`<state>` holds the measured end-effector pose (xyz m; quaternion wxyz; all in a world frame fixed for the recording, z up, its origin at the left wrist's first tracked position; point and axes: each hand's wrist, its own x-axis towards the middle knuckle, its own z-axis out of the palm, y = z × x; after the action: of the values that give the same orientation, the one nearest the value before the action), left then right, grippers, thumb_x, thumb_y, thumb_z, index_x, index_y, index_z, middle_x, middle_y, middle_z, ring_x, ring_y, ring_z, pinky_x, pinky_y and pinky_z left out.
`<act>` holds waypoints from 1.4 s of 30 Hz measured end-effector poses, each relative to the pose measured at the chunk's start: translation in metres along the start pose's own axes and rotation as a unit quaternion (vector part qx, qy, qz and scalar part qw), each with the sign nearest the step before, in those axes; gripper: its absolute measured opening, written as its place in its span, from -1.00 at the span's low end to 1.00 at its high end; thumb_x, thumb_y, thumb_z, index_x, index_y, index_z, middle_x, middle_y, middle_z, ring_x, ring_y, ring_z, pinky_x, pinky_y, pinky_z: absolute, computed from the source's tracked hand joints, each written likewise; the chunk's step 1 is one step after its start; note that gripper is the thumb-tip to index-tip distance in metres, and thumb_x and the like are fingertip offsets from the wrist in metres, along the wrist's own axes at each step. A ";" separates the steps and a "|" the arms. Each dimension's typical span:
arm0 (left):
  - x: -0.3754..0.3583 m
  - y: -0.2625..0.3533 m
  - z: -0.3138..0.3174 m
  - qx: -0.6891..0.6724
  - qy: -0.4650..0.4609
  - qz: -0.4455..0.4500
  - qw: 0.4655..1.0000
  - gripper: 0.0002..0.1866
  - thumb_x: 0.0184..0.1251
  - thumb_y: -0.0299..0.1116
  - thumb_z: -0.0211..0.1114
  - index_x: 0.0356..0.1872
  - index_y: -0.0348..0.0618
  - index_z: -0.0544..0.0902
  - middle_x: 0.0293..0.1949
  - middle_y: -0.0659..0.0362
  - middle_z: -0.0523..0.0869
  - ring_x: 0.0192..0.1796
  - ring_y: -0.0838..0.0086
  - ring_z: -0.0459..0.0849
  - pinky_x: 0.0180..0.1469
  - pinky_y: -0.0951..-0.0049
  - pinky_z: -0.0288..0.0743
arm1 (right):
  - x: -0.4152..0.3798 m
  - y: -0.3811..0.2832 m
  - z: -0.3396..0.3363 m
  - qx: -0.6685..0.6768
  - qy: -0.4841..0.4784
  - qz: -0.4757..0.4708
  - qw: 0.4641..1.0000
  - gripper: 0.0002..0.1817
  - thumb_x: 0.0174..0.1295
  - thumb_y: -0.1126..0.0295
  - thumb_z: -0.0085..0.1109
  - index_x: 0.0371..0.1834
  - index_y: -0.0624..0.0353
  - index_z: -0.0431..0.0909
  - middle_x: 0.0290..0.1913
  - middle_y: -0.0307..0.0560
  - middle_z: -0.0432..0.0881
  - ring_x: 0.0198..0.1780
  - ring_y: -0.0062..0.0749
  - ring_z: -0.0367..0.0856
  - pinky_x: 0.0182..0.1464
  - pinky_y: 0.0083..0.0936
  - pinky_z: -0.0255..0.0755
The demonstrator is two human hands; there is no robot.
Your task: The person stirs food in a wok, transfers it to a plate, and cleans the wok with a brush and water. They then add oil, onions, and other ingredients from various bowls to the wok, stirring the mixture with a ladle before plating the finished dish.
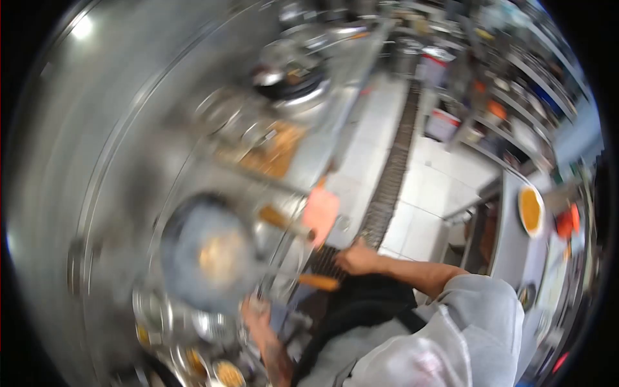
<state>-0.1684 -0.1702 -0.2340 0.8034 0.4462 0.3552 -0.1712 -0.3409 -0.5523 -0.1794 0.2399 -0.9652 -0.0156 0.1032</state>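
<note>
A dark wok [177, 258] holds pale yellow food in its middle, with a whitish haze over it. My left hand [255, 309] is closed on the wok's handle [261, 288] at the rim nearest my body. My right hand [358, 258] hangs in front of my dark apron, its fingers curled in and blurred, with nothing showing in them. Between my hands juts a wooden handle [319, 282], apart from both. A pinkish-orange cloth or flat piece [320, 213] lies at the stove edge beyond my right hand, next to another wooden handle [276, 217].
Beyond the wok are a tray of brown food [277, 149] and a second wok [293, 84]. Bowls [229, 374] crowd the near left. A floor drain grate [390, 164] runs alongside the stove. On the right counter [509, 251] stands a dish of orange food [530, 211].
</note>
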 end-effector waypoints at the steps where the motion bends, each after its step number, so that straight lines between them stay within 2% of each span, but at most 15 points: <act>1: 0.002 0.003 0.004 0.019 0.044 0.002 0.999 -0.92 0.36 -0.31 0.15 -0.32 -0.03 0.55 -0.42 0.14 0.59 -0.41 0.37 0.52 -0.36 0.24 0.46 | -0.003 0.014 0.007 0.085 0.015 -0.025 0.996 -0.71 0.30 0.29 0.03 -0.03 0.08 0.68 -0.23 0.12 0.74 -0.15 -0.02 0.74 0.01 -0.15 0.56; 4: 0.020 0.010 0.000 -0.026 -0.126 -0.048 0.991 -0.86 0.36 -0.29 0.15 -0.30 -0.13 0.53 -0.45 0.14 0.55 -0.44 0.39 0.50 -0.41 0.34 0.41 | 0.010 -0.007 -0.009 0.367 -0.006 0.023 0.930 -0.55 0.45 0.00 -0.01 -0.04 0.16 0.67 -0.26 0.07 0.75 -0.17 -0.16 0.75 -0.08 -0.28 0.60; 7: -0.006 0.017 0.019 0.015 -0.095 -0.039 0.995 -0.82 0.37 -0.27 0.12 -0.33 -0.17 0.51 -0.44 0.13 0.57 -0.45 0.41 0.49 -0.43 0.41 0.39 | 0.038 -0.062 -0.027 0.748 -0.305 0.164 0.567 -0.46 0.47 -0.12 -0.04 0.16 0.14 0.47 -0.08 0.08 0.71 -0.24 -0.33 0.73 -0.23 -0.29 0.62; 10: -0.040 0.024 0.044 0.038 -0.057 -0.076 0.995 -0.77 0.41 -0.25 0.06 -0.31 -0.20 0.53 -0.44 0.10 0.59 -0.44 0.37 0.53 -0.43 0.41 0.42 | 0.066 -0.106 -0.003 0.799 -0.343 0.121 0.480 -0.45 0.45 -0.12 0.00 0.31 0.00 0.34 0.11 0.03 0.63 -0.22 -0.41 0.65 -0.30 -0.50 0.55; 16: 0.027 0.030 -0.005 -0.002 -0.163 -0.155 0.974 -0.67 0.46 -0.18 -0.05 -0.15 -0.25 0.54 -0.33 0.09 0.64 -0.36 0.34 0.61 -0.39 0.39 0.50 | 0.119 -0.178 0.028 0.797 -0.283 0.183 0.502 -0.78 0.38 0.19 0.16 -0.17 0.09 0.46 -0.49 -0.37 0.38 -0.61 -0.72 0.34 -0.64 -0.69 0.25; 18: 0.037 0.040 -0.024 0.071 -0.148 -0.085 0.983 -0.69 0.44 -0.19 -0.02 -0.14 -0.25 0.52 -0.31 0.09 0.63 -0.37 0.36 0.61 -0.40 0.41 0.50 | 0.133 -0.207 0.026 0.742 -0.182 0.191 0.616 -0.83 0.37 0.27 0.15 -0.29 0.07 0.42 -0.52 -0.36 0.37 -0.66 -0.71 0.31 -0.70 -0.66 0.22; 19: 0.034 0.047 -0.022 0.142 -0.136 -0.013 0.980 -0.70 0.43 -0.19 0.00 -0.13 -0.25 0.50 -0.29 0.09 0.62 -0.37 0.37 0.61 -0.40 0.43 0.50 | 0.147 -0.213 0.037 0.745 -0.177 0.189 0.614 -0.83 0.37 0.27 0.15 -0.29 0.07 0.42 -0.52 -0.36 0.37 -0.66 -0.71 0.31 -0.70 -0.66 0.22; 21: 0.012 0.065 -0.023 0.147 -0.111 0.009 0.983 -0.74 0.40 -0.23 0.06 -0.15 -0.25 0.49 -0.30 0.09 0.61 -0.38 0.38 0.61 -0.40 0.42 0.52 | 0.168 -0.213 0.059 0.844 -0.202 0.136 0.478 -0.84 0.37 0.31 0.14 -0.23 0.09 0.39 -0.53 -0.35 0.37 -0.68 -0.70 0.30 -0.73 -0.63 0.23; 24: -0.036 0.075 -0.009 0.180 -0.054 0.095 0.978 -0.79 0.36 -0.29 0.10 -0.21 -0.27 0.48 -0.38 0.13 0.57 -0.48 0.42 0.57 -0.50 0.45 0.47 | 0.128 -0.222 -0.001 0.804 -0.158 0.153 0.552 -0.88 0.35 0.38 0.10 -0.29 0.18 0.43 -0.56 -0.34 0.36 -0.66 -0.70 0.31 -0.70 -0.66 0.27; 26: -0.074 0.072 -0.013 0.216 -0.024 0.151 0.964 -0.80 0.34 -0.32 0.08 -0.25 -0.28 0.47 -0.45 0.17 0.54 -0.58 0.46 0.52 -0.59 0.48 0.41 | 0.092 -0.204 -0.020 0.840 -0.175 0.152 0.491 -0.72 0.35 0.39 0.10 0.07 0.21 0.40 -0.55 -0.35 0.34 -0.68 -0.69 0.30 -0.73 -0.67 0.22; 29: -0.094 0.073 -0.015 0.247 -0.108 0.155 0.950 -0.84 0.28 -0.46 0.22 -0.21 -0.28 0.48 -0.30 0.07 0.59 -0.37 0.41 0.62 -0.40 0.40 0.57 | 0.003 -0.201 -0.071 0.799 -0.091 0.137 0.578 -0.66 0.31 0.46 0.05 0.14 0.21 0.36 -0.54 -0.36 0.31 -0.67 -0.72 0.27 -0.73 -0.68 0.20; 32: -0.081 0.057 -0.012 0.324 -0.262 0.008 0.909 -0.87 0.30 -0.41 0.14 -0.27 -0.26 0.52 -0.37 0.11 0.62 -0.47 0.42 0.60 -0.46 0.37 0.48 | -0.082 -0.196 -0.089 0.782 -0.001 0.159 0.602 -0.63 0.27 0.49 0.04 0.15 0.22 0.32 -0.54 -0.34 0.28 -0.67 -0.72 0.24 -0.72 -0.67 0.17; 36: -0.130 -0.017 0.064 0.558 -0.457 0.166 0.672 -0.90 0.35 -0.40 0.07 -0.27 -0.14 0.55 -0.39 0.10 0.66 -0.44 0.39 0.62 -0.47 0.33 0.51 | -0.176 -0.157 -0.067 0.828 0.116 0.181 0.517 -0.63 0.26 0.50 0.02 0.14 0.18 0.31 -0.54 -0.32 0.29 -0.69 -0.69 0.22 -0.71 -0.65 0.15; 38: -0.162 -0.075 0.125 0.437 -0.367 -0.067 0.818 -0.89 0.38 -0.41 0.02 -0.20 -0.13 0.52 -0.41 0.09 0.66 -0.45 0.38 0.62 -0.50 0.36 0.51 | -0.220 -0.134 -0.053 0.812 0.193 0.213 0.508 -0.68 0.27 0.50 0.02 0.09 0.17 0.33 -0.54 -0.32 0.30 -0.69 -0.70 0.22 -0.71 -0.65 0.16; 42: -0.194 -0.187 0.190 0.516 -0.482 -0.200 0.679 -0.84 0.44 -0.34 -0.03 -0.06 -0.10 0.42 -0.41 0.10 0.63 -0.44 0.39 0.62 -0.54 0.43 0.46 | -0.318 -0.089 -0.038 0.815 0.335 0.252 0.401 -0.76 0.29 0.47 0.03 0.01 0.17 0.38 -0.51 -0.34 0.33 -0.66 -0.71 0.25 -0.69 -0.65 0.18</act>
<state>-0.3327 -0.4394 -0.1386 0.4524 0.5643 -0.1454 -0.6751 -0.6430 -0.5165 -0.0445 0.8616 -0.2298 0.4017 -0.2084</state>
